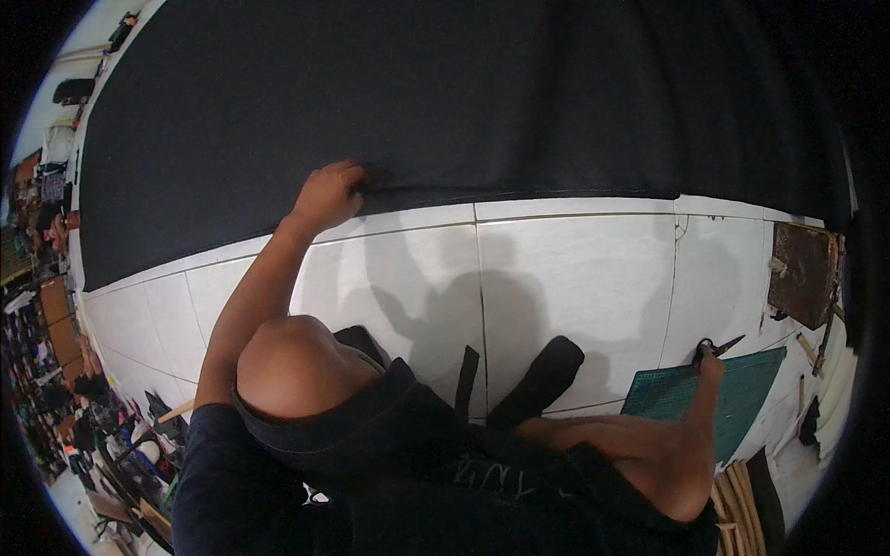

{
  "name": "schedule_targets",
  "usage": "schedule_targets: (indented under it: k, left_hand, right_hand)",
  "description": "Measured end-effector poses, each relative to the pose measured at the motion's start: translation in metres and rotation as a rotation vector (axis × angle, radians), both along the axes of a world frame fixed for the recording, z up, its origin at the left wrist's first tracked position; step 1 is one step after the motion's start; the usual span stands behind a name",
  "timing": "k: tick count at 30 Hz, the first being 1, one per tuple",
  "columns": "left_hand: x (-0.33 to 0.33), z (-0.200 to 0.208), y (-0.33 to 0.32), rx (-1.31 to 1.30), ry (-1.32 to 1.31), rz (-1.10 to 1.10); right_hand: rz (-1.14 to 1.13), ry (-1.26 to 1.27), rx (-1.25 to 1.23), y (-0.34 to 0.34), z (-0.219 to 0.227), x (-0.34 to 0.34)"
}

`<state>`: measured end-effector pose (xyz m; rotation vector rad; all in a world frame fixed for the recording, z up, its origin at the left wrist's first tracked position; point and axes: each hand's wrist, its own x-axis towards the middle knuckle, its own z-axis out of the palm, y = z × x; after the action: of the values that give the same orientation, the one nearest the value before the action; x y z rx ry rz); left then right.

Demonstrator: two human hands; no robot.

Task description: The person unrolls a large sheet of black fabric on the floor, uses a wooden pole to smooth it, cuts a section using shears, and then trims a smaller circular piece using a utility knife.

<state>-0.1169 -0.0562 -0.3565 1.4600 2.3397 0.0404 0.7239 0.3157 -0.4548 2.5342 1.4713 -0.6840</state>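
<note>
A large sheet of black fabric [445, 102] lies over the white tiled floor [565, 287] and fills the far part of the view. Its near edge runs across the middle, with a crease stretching right from my left hand. My left hand [326, 197] rests at that edge, fingers curled in on the fabric; the fingertips are partly hidden. Far to the right, my right hand [711, 360] grips a pair of black-handled scissors [732, 345] above the far edge of a green cutting mat [756, 394]. Their blades point right, away from the fabric.
My bent bare knee [292, 371] rises beside my left forearm. Black strips [547, 378] lie on the tiles in front of me. A brown box-like object [802, 275] stands at the right, wooden poles [739, 500] at the lower right. Mixed clutter [56, 352] lines the left side.
</note>
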Motion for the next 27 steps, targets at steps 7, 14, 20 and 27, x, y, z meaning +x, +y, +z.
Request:
schedule_targets:
  k: [7, 14, 20, 27]
  left_hand:
    - [-0.016, 0.014, -0.019, 0.224, -0.191, 0.301]
    - [-0.032, 0.028, -0.029, 0.231, -0.271, 0.29]
    - [-0.031, 0.029, -0.033, 0.258, -0.24, 0.2]
    - [-0.031, 0.016, -0.045, 0.344, -0.085, 0.045]
  right_hand:
    - [-0.069, 0.135, -0.184, -0.053, 0.009, -0.057]
    - [0.699, -0.472, 0.173, -0.084, 0.025, -0.151]
    - [1.371, 0.188, 0.692, -0.105, 0.113, -0.477]
    - [1.926, -0.059, 0.518, -0.15, 0.116, -0.648]
